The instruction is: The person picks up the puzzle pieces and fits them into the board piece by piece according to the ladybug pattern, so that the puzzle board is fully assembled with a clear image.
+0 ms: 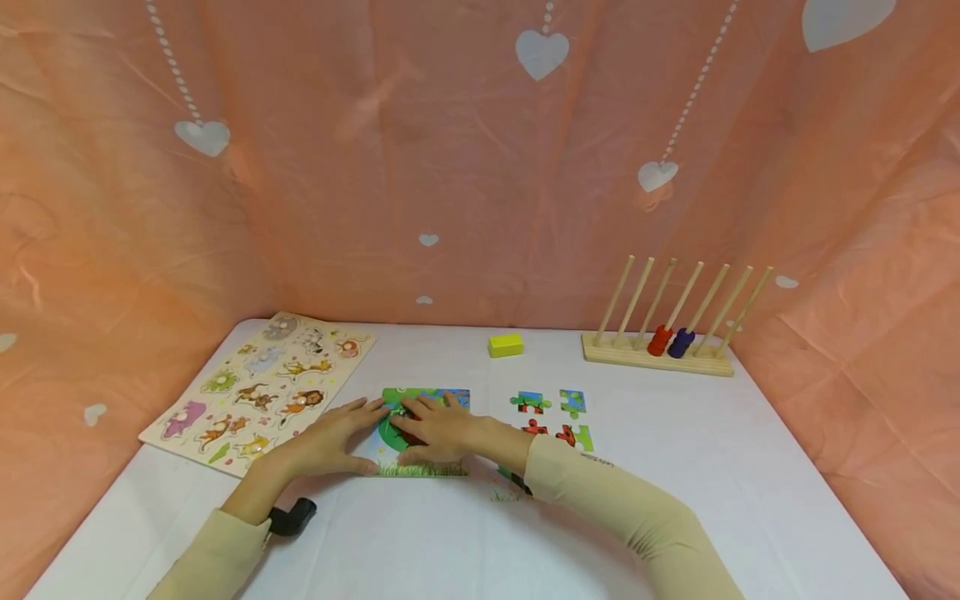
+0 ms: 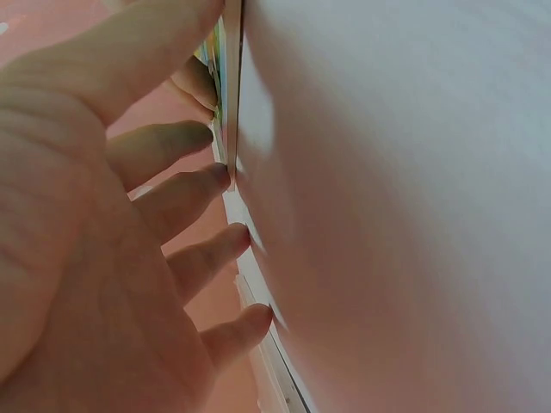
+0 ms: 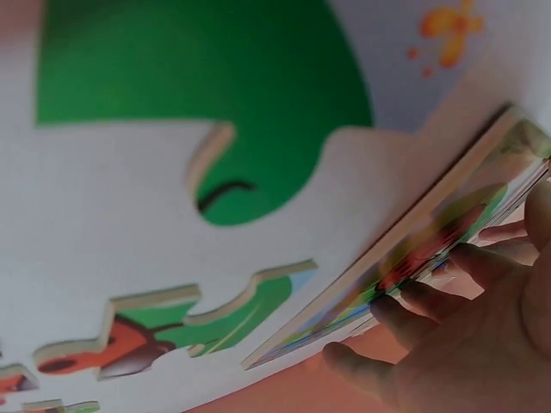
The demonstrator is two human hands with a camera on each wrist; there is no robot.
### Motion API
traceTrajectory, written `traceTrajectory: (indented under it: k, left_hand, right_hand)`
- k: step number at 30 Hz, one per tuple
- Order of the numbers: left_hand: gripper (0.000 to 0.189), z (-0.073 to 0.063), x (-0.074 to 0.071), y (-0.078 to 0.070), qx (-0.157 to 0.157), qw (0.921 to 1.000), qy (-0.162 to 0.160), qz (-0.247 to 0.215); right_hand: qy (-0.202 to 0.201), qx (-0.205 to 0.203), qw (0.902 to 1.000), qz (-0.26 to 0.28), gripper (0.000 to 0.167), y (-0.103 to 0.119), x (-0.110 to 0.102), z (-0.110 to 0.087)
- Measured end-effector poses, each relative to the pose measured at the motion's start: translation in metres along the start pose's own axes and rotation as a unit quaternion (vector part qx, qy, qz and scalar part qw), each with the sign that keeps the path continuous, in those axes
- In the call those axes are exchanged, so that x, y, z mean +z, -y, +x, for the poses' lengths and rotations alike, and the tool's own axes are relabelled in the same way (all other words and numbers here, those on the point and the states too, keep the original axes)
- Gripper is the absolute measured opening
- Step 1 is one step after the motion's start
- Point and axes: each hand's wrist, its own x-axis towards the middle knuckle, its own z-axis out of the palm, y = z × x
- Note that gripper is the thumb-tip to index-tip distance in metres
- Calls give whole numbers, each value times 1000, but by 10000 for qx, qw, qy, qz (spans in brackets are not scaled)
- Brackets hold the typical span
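A square jigsaw board with a ladybug-and-leaf picture lies flat on the white table. My right hand rests on its picture with the fingers spread; in the right wrist view the fingertips touch the board's face. At the board's left side is my left hand, thumb apart and fingers loosely extended. The left wrist view shows that hand's fingertips down at the table and the board's edge. Loose jigsaw pieces lie to the right, partly hidden by the right forearm; a green piece looms close in the right wrist view.
An animal peg puzzle lies at the left. Toward the back stands a yellow block. A wooden rack with upright rods, bearing red beads and dark blue beads, is at the back right. A peach curtain encloses the table.
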Motion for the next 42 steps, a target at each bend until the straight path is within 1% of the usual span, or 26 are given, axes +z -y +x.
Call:
traceTrajectory:
  k: [2,4,8,11,13,15,20,23,29,33,36,40,42]
  left_hand:
    - [85,0,0,1,-14,10000,19,-1]
    - [84,-1,0,2,-14,10000,48,-4]
    - [83,0,0,1,29,10000,70,35]
    - [84,1,-1,0,22,9999,66,77]
    - [84,1,-1,-1,10,9999,65,98]
    - [83,2,-1,-2,31,9999,52,147]
    - [84,2,1,-2,51,9998,4,200]
    - [87,1,1,-2,20,9998,-34,179]
    - [90,0,0,-3,-44,9999,-64,137]
    - [89,1,-1,-2,-89,9998,-78,152]
    - [89,1,-1,-1,-143,9998,-35,152]
    - [89,1,-1,-2,-159,9998,-6,150]
    - [89,1,-1,-2,-163,9998,-2,147]
  right_hand:
    - [-23,-41,10000,24,71,0,0,0]
    - [-29,-75,9998,165,71,-1,0,0]
    - [-83,-92,9979,643,70,-7,-1,-1]
    - [-254,-142,9930,1148,66,-16,-5,-2]
    - [-408,-163,9896,1372,61,-25,-10,-4]
    - [-579,-109,9871,1487,56,-37,-14,-7]
    - [-936,213,9837,1524,46,-69,-22,-24]
    - [-1038,369,9815,1567,41,-89,-22,-38]
    - [-1012,598,9774,1758,27,-125,-16,-64]
    - [-975,695,9711,2067,26,-143,-12,-77]
    - [-901,755,9653,2334,30,-152,-8,-84]
    - [-829,749,9589,2609,34,-156,-3,-90]
    - [-829,683,9590,2622,35,-157,-1,-92]
